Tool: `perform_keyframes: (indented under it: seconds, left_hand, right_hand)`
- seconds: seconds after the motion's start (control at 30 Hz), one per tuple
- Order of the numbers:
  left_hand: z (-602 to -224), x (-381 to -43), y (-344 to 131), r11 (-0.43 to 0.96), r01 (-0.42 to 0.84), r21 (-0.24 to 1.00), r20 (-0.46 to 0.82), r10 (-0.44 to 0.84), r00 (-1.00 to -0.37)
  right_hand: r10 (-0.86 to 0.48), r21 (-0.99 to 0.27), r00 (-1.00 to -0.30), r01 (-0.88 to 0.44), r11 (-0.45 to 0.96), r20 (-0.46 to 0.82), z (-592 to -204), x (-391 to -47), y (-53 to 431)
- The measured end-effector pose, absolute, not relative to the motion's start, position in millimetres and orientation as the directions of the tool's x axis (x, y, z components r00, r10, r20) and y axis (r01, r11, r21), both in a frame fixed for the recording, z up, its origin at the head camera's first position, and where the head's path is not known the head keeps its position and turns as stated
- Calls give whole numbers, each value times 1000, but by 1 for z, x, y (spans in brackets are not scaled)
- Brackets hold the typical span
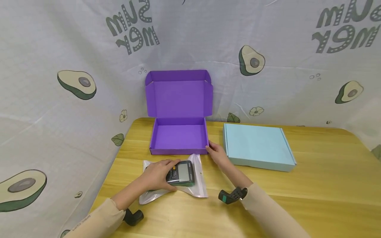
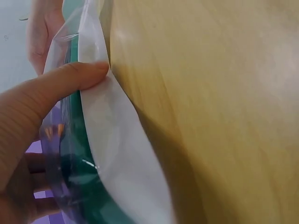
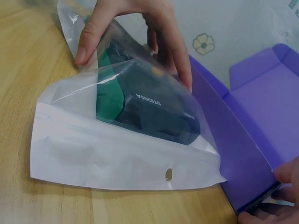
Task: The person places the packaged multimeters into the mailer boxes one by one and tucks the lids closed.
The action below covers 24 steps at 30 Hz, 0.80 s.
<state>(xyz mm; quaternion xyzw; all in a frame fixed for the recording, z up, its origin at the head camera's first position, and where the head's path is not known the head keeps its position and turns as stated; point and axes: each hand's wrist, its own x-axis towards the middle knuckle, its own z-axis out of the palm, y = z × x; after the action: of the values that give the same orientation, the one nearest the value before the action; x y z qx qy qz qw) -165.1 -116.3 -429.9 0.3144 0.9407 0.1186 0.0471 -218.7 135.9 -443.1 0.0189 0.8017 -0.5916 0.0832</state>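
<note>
A dark multimeter [image 1: 185,172] with a green edge lies inside a plastic bag [image 1: 200,186], clear on its front and white behind. Across the bag, my left hand [image 1: 159,175] grips the multimeter through the plastic, thumb along the near side and fingers over the far side. "DT9205A" is printed on the meter's casing [image 3: 156,114] in the right wrist view. Just beyond the bag stands an open purple box [image 1: 181,136], its lid raised. My right hand [image 1: 218,154] holds this box at the front right corner; part of its fingers is hidden there.
A closed light-blue box [image 1: 257,143] sits right of the purple one, close to my right hand. The wooden table [image 1: 321,172] carries everything. A white cloth [image 1: 190,43] with avocado prints hangs behind and along the left side.
</note>
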Motion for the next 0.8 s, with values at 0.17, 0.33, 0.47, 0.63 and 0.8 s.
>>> perform_keyframes:
  seconds: [0.17,0.33,0.47,0.63,0.8]
  left_hand:
    - [-428,-166,-117,768,593,244,20,607,-794]
    - [-417,-168,-119,748,619,240,46,628,-777]
    - [-402,-171,-120,729,635,256,48,646,-762]
    - [-386,-176,-122,718,636,281,30,656,-754]
    - [-376,-183,-122,723,626,292,22,649,-760]
  right_hand:
    - [-80,-962,-980,163,218,-184,-443,-219,136]
    - [-92,-965,-973,192,180,-211,-444,-220,137]
    - [-108,-960,-966,212,185,-234,-442,-220,139]
    - [-114,-952,-967,196,235,-227,-442,-220,139]
    - [-107,-941,-975,154,300,-194,-443,-218,137]
